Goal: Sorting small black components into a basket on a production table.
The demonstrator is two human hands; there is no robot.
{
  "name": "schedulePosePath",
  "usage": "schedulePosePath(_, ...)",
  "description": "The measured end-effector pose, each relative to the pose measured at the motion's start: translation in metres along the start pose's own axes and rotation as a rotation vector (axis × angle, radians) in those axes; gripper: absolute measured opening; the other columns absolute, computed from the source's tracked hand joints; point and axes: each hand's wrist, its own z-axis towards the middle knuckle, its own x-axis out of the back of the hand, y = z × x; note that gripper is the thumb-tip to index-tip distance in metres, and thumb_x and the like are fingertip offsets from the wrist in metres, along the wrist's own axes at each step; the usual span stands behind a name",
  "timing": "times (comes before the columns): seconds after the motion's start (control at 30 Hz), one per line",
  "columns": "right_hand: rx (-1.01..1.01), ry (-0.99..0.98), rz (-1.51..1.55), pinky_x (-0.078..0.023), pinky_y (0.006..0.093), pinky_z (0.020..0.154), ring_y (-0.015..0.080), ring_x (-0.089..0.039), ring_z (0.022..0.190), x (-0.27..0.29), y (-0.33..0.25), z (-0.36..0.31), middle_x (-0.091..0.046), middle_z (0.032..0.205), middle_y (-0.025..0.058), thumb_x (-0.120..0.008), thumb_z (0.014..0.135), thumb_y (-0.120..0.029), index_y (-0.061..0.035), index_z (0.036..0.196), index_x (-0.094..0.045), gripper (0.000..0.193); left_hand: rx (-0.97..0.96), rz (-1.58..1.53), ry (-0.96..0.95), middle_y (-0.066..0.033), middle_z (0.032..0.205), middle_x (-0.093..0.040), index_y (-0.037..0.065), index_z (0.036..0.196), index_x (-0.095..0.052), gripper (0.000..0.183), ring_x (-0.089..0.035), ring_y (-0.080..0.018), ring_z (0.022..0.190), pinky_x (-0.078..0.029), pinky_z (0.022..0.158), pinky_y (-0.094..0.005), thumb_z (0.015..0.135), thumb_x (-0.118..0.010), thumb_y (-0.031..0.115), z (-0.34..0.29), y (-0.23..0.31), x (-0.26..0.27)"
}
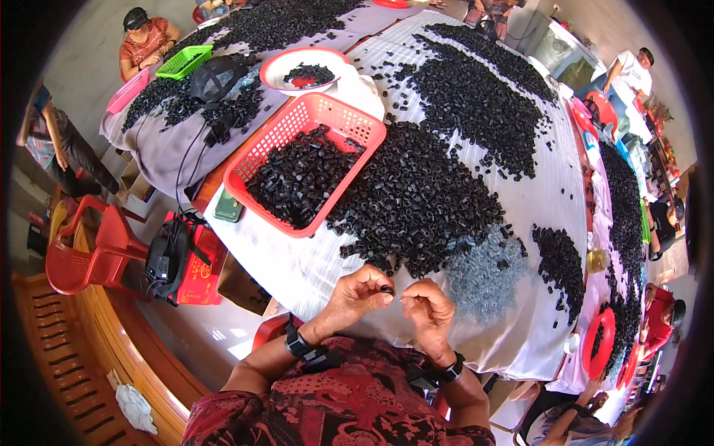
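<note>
By the left hand (pixel 355 299), a small black piece (pixel 387 290) is pinched at the tips of thumb and finger, nearer than the black heap (pixel 416 201). Just beside, the right hand (pixel 431 312) is curled; whether anything is gripped there cannot be told.

1. Left of the left hand (pixel 349 301), bare cloth (pixel 286 271) leaves a way through.
2. Just beyond both hands, black pieces (pixel 416 201) block the way; farther off leftward stands the red basket (pixel 349 119).
3. Right of the right hand (pixel 430 312), clear bits (pixel 487 276) obstruct; nearer the body, cloth lies bare.
</note>
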Motion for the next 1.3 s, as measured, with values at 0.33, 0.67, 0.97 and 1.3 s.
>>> schedulePosePath(0.33, -0.035, -0.028, 0.047, -0.043, 0.0197, 0.067, 0.0074, -0.052, 0.078, -0.003, -0.008, -0.001, -0.053, 0.09, 0.0027, -0.054, 0.084, 0.012, -0.0015, 0.098, -0.058, 0.02, 0.013, 0.392, 0.026, -0.0027, 0.092, -0.06, 0.001, 0.098, -0.063, 0.016, -0.054, -0.0079, 0.083, -0.045, 0.072, -0.0226, 0.083, -0.067, 0.002, -0.008, 0.002, -0.002)
schedulePosePath(0.67, -0.037, -0.029, -0.087, -0.041, 0.019, 0.066, 0.0054, -0.05, 0.075, 0.003, 0.0, -0.012, -0.053, 0.087, 0.0009, -0.056, 0.082, 0.01, -0.0022, 0.097, -0.058, 0.019, 0.0, 0.546, -0.096, -0.0027, 0.09, -0.06, 0.001, 0.099, -0.063, 0.018, -0.055, -0.0067, 0.081, -0.045, 0.069, -0.0215, 0.082, -0.068, 0.002, -0.012, 0.008, -0.003)
schedulePosePath(0.97, -0.146, -0.042, -0.098, -0.04, 0.0192, 0.065, 0.0052, -0.05, 0.076, 0.006, 0.005, -0.023, -0.054, 0.087, 0.0006, -0.057, 0.084, 0.008, -0.0025, 0.096, -0.059, 0.016, 0.101, 0.283, -0.074, 0.0003, 0.085, -0.06, 0.001, 0.096, -0.065, 0.013, -0.054, -0.0051, 0.077, -0.044, 0.065, -0.0208, 0.084, -0.067, 0.006, -0.012, -0.007, -0.001)
schedulePosePath(1.3, -0.427, -0.062, 0.109, -0.04, 0.0172, 0.058, 0.003, -0.05, 0.067, 0.013, 0.011, -0.024, -0.056, 0.08, -0.0024, -0.062, 0.086, -0.001, -0.0037, 0.094, -0.059, 0.009, 0.304, 0.024, -0.158, -0.0007, 0.081, -0.062, 0.001, 0.097, -0.064, 0.012, -0.056, -0.006, 0.074, -0.048, 0.068, -0.0221, 0.086, -0.065, 0.007, -0.012, -0.013, 0.011)
